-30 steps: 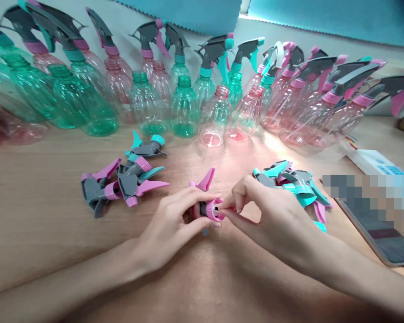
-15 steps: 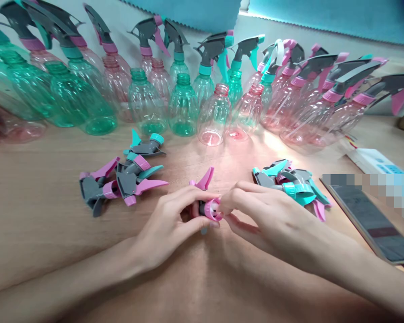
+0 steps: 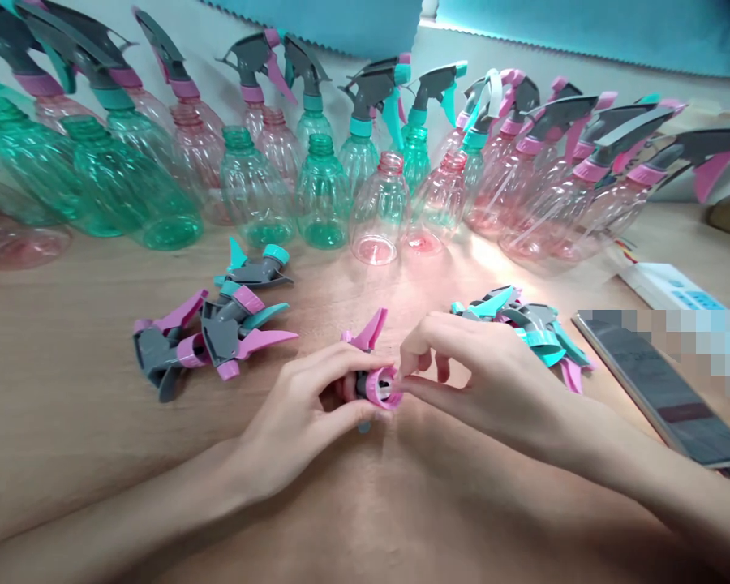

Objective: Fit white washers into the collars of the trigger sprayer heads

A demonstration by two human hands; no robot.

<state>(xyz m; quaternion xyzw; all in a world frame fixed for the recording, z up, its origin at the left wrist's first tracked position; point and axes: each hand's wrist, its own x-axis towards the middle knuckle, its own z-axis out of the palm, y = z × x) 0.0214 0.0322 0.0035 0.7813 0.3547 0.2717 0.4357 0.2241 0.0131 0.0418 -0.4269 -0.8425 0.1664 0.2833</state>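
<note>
My left hand (image 3: 301,405) is closed around a pink and grey trigger spray head (image 3: 374,389), its pink collar facing right. White and dark parts show inside the collar's opening, and the pink trigger lever (image 3: 371,329) sticks up beyond my fingers. At that opening, thumb and forefinger of my right hand (image 3: 474,369) are pinched together, the other fingers curled. Whatever lies between the fingertips is too small to make out. To the left lies a heap of spray heads (image 3: 222,332) in grey, pink and turquoise. Another heap (image 3: 541,337) sits partly behind my right hand.
Behind the hands stand several open-necked green bottles (image 3: 322,199) and clear pink bottles (image 3: 380,211). Bottles with spray heads fitted (image 3: 362,146) stand farther back, against the wall. On the right are a phone (image 3: 663,389) and a white box-like thing (image 3: 675,285).
My right forefinger and thumb have bent into a tighter pinch at the collar, with the hand's other fingers more curled. The left hand still holds the spray head. The view has shifted slightly.
</note>
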